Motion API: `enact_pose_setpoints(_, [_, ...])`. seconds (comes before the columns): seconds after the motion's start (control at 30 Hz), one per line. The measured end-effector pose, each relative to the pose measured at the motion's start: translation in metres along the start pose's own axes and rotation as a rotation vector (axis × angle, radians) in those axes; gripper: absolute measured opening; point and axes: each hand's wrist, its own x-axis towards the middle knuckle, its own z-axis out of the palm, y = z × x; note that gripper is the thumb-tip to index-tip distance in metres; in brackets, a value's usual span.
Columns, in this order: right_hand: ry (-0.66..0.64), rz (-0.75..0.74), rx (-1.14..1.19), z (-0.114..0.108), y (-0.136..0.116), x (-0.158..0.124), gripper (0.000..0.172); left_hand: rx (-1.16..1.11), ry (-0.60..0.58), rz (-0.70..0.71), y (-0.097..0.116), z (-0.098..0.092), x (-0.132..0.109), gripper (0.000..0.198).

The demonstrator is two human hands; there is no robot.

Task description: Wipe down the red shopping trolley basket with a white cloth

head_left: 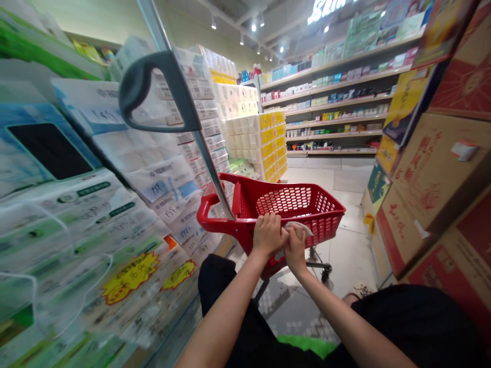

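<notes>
A red plastic shopping cart (245,194) with a perforated basket stands in front of my knees. My left hand (267,234) has its fingers curled over the near rim of the cart, gripping it. Close beside it, my right hand (295,248) is closed on a whitish cloth (304,228) against the outer side of the basket. Much of the cloth is hidden by the fingers. From the cart's left end rises a metal pole (213,171) with a dark grey loop handle (187,97). The visible part of the basket's inside holds nothing.
Stacked tissue packs (157,179) line the left, with a black phone-like device (49,151) and a white cable (103,286) on them. Cardboard boxes (441,168) rise on the right. Behind are yellow-white packs (270,145) and product shelves (333,110). A cart wheel (325,275) touches the tiled floor.
</notes>
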Motion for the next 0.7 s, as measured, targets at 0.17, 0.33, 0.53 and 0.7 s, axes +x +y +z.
enact_pose_setpoints(0.17, [0.094, -0.03, 0.039, -0.015, 0.01, 0.014, 0.019, 0.006, -0.006, 0.011, -0.006, -0.002, -0.002, 0.014])
enact_pose_setpoints(0.33, [0.366, 0.215, -0.128, -0.056, 0.062, 0.045, 0.017, -0.001, -0.005, 0.013, -0.009, -0.004, -0.003, 0.013])
enact_pose_setpoints(0.53, [0.483, 0.31, -0.194, -0.102, 0.102, 0.071, 0.025, -0.012, -0.003, 0.019, -0.007, -0.004, -0.003, 0.013])
enact_pose_setpoints(0.7, [0.324, 0.198, -0.093, -0.076, 0.058, 0.06, 0.03, -0.021, -0.003, 0.016, 0.001, -0.002, 0.0, 0.015])
